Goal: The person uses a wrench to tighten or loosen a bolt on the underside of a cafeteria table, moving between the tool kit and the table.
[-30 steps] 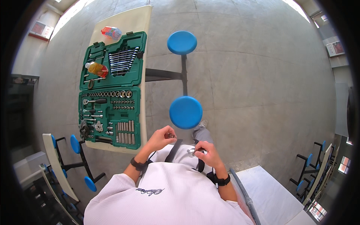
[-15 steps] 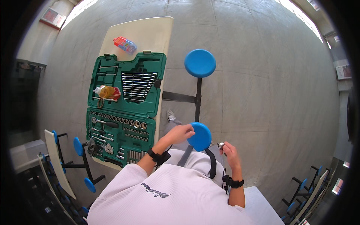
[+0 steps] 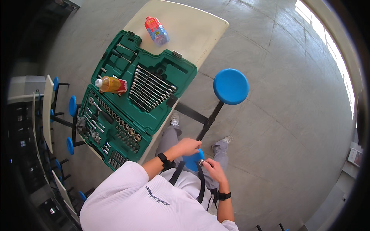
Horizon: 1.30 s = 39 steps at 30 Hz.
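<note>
My left hand [image 3: 188, 146] is held over the near blue stool seat [image 3: 192, 160], its fingers pinched together around something too small to make out. In my right hand [image 3: 215, 170] is a small shiny metal piece [image 3: 201, 162], gripped at the fingertips and pointing toward the left hand; its kind is unclear, though it is rounded like a socket. The two hands are close together but apart. Left of them lies an opened green tool case [image 3: 156, 117] on a pale table [image 3: 192, 27]. Combination wrenches [image 3: 150, 90], sockets [image 3: 125, 126] and a ratchet [image 3: 99, 109] sit in its recesses.
A bottle of orange drink [image 3: 111, 84] lies on the case, and a clear bottle with a red label [image 3: 157, 30] lies on the table. A second blue stool [image 3: 231, 86] stands farther off, joined by a black frame [image 3: 210, 121]. More seats and tables are at far left.
My right hand has come leftward with the metal piece, close to my left hand. The view has turned, so the table and case appear tilted and nearer.
</note>
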Tool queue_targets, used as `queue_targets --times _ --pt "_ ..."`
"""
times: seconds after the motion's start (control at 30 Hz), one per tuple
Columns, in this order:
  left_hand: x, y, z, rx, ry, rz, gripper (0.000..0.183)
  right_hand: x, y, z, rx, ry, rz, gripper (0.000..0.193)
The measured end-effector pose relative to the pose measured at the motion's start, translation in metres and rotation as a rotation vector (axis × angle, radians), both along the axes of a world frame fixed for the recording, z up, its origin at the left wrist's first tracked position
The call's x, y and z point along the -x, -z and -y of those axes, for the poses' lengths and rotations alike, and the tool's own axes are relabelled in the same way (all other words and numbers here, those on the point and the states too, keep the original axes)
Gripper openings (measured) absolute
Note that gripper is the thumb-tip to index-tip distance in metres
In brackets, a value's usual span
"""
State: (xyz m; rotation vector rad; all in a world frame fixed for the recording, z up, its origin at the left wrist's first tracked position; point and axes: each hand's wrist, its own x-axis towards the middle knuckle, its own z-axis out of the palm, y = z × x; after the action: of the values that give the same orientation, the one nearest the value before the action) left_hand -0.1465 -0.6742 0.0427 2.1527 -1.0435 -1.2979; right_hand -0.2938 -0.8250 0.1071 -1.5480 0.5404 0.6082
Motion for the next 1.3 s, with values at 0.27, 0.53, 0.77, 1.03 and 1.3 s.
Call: queue_targets --times 0.27,0.53,0.77,1.03,1.3 --pt "0.03 0.092 0.008 -0.085 -0.293 -0.117 0.027 -0.021 0.112 0.061 0.128 -0.172 -0.038 0.038" --pt "0.036 0.202 0.04 -0.018 -0.144 -0.075 0.029 -0.005 0.247 0.069 0.288 -0.139 -0.046 0.045" --pt "0.028 0.254 0.023 0.254 -0.215 0.196 0.018 -0.023 0.329 0.046 0.196 -0.034 0.089 0.047" --pt "0.056 0.242 -0.031 0.422 -0.486 0.117 0.02 -0.038 0.327 0.018 0.145 0.102 0.199 0.043" --pt "0.065 0.189 -0.071 0.469 -0.489 0.237 0.024 -0.058 0.286 -0.017 0.363 -0.152 0.486 0.038"
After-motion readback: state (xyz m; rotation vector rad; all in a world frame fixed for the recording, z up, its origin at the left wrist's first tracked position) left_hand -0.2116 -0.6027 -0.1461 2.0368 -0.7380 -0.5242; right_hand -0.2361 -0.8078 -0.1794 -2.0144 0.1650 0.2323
